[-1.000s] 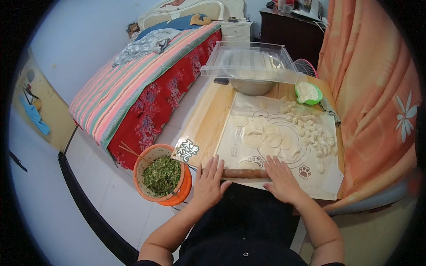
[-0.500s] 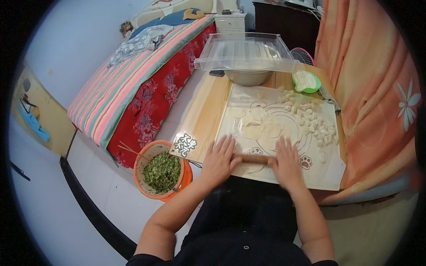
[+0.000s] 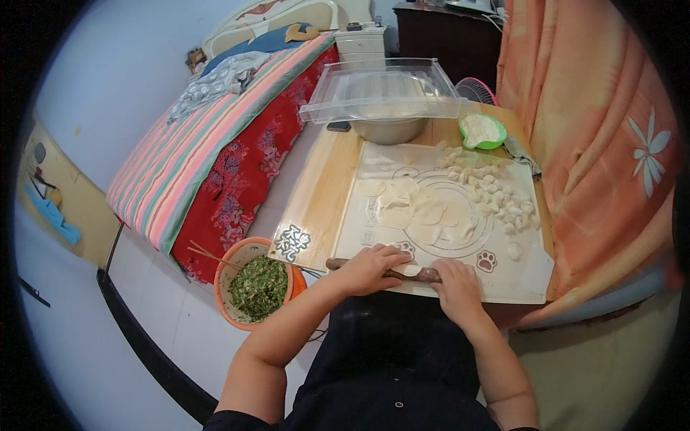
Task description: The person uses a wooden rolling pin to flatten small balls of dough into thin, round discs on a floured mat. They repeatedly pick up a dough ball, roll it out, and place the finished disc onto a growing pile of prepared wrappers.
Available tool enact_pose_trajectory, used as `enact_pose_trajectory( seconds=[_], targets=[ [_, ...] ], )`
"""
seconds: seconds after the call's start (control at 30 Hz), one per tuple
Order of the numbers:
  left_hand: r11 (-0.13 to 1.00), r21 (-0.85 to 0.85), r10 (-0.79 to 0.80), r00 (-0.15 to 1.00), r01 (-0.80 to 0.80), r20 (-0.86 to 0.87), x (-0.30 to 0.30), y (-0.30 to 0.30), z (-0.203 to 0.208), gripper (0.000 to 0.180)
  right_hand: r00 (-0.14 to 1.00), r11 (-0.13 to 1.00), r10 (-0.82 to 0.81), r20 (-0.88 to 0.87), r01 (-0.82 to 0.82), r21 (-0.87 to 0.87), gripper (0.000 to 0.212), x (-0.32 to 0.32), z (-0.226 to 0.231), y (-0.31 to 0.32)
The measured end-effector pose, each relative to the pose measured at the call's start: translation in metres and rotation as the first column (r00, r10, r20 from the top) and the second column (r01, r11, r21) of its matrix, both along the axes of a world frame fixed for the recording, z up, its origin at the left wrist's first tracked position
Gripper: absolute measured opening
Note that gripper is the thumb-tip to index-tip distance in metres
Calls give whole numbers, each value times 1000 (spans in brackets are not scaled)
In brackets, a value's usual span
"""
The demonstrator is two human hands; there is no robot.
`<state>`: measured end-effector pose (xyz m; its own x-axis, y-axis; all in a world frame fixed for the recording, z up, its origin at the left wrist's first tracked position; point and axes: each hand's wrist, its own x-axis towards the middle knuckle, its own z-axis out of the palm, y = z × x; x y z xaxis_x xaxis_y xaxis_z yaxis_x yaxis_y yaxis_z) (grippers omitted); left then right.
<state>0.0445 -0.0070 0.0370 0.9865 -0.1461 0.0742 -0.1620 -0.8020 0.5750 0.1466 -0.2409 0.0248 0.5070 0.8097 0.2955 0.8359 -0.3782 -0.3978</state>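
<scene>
Rolling pin (image 3: pixel 430 275), dark brown wood, slim and round, lies slightly aslant near the front edge of the pale wooden table (image 3: pixel 313 208), over the white printed mat (image 3: pixel 514 287). Left hand (image 3: pixel 374 271) closes over the pin, its left end sticking out past it; right hand (image 3: pixel 458 287) curls around the right end. Thin off-white dough piece (image 3: pixel 407 271) shows on the pin between them; can't tell if the left fingers touch it.

Main risk, as I judge it: dough clings to the wood and tears or stretches if pulled off too fast or under-floured. Uneven grip could thin one side. Pin could roll off the edge if both hands loosen. Flat pale round wrappers (image 3: pixel 431 215) overlap mid-mat, so could stick together; small whitish dough lumps (image 3: pixel 496 200), crowded at right, same. Left forearm is near the orange round bowl (image 3: pixel 249 252) of chopped green filling (image 3: pixel 260 289); a careless elbow could knock it.
</scene>
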Motion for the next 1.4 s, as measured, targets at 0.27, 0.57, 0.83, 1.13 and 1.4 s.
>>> enact_pose_trajectory(
  seconds=[0.27,0.57,0.83,1.13,1.4],
  targets=[
    [990,-127,65,998,-62,24,23,-15,8,23,997,997,-20,78,14,71,36,8,22,-13],
    [867,-467,-132,823,-176,-553,57,-11,12,36,980,991,73,185,-92,94,34,21,40,-23],
    [655,-737,-408,741,-169,-533,61,-24,34,51,977,984,150,149,-162,71,38,36,48,-31],
    [927,-366,-58,939,-76,-340,73,-44,34,29,970,986,133,204,-151,77,33,32,50,-43],
    [684,-535,373,868,-496,-327,117,1,18,31,994,995,-81,76,77,56,38,31,39,-78]
  ],
)
